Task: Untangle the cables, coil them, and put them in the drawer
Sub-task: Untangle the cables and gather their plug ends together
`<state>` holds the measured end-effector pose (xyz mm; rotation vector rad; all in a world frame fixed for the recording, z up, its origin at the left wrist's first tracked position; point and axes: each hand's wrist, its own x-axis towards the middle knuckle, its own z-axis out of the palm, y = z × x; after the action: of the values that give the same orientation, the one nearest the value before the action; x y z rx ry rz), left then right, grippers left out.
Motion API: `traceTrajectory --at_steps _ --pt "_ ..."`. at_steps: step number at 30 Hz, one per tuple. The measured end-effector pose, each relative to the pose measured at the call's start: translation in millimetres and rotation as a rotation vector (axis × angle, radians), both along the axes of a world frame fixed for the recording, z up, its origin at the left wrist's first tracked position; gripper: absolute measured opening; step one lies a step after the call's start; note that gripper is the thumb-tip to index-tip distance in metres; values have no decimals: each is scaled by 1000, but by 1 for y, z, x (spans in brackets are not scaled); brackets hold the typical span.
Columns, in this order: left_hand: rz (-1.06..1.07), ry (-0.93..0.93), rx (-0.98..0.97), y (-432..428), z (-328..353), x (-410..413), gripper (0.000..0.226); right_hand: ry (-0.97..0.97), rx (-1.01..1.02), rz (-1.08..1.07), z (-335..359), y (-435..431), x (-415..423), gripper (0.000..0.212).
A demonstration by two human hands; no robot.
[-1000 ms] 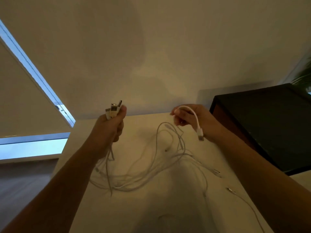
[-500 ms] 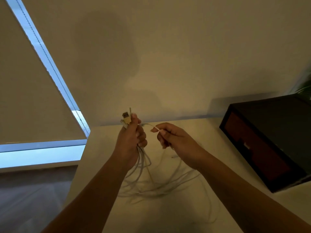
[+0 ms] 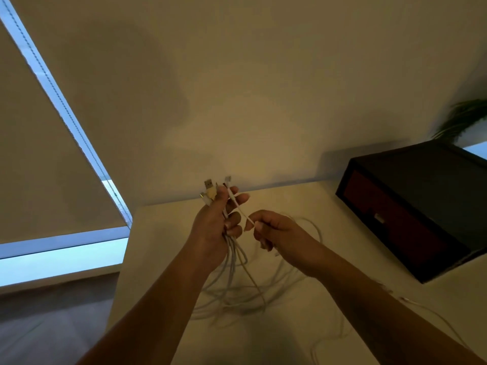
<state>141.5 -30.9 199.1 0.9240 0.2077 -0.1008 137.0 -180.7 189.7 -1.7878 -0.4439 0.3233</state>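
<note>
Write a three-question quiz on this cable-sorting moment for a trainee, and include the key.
1. True or false: the red drawer of the dark box is shut.
2. Fill in: the right hand pinches one white ___ that runs up to the left hand.
3. Which hand grips the bundle of cable plugs? A) left hand B) right hand C) neither

Key: 1 true; 2 cable; 3 A.
</note>
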Motion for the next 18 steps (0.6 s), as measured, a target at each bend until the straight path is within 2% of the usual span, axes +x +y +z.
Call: traceTrajectory --at_steps 3,6,11,18 --pt "0 -60 45 0 -1 1 15 88 38 -27 -1 1 3 22" --pt "-10 -95 166 -4 -4 -1 12 31 44 -59 3 8 8 18" --pt "5 -153 290 -7 -6 -2 19 -31 89 -161 3 16 16 22" --pt "-5 -160 365 -13 -8 -4 22 28 169 -118 8 24 10 25"
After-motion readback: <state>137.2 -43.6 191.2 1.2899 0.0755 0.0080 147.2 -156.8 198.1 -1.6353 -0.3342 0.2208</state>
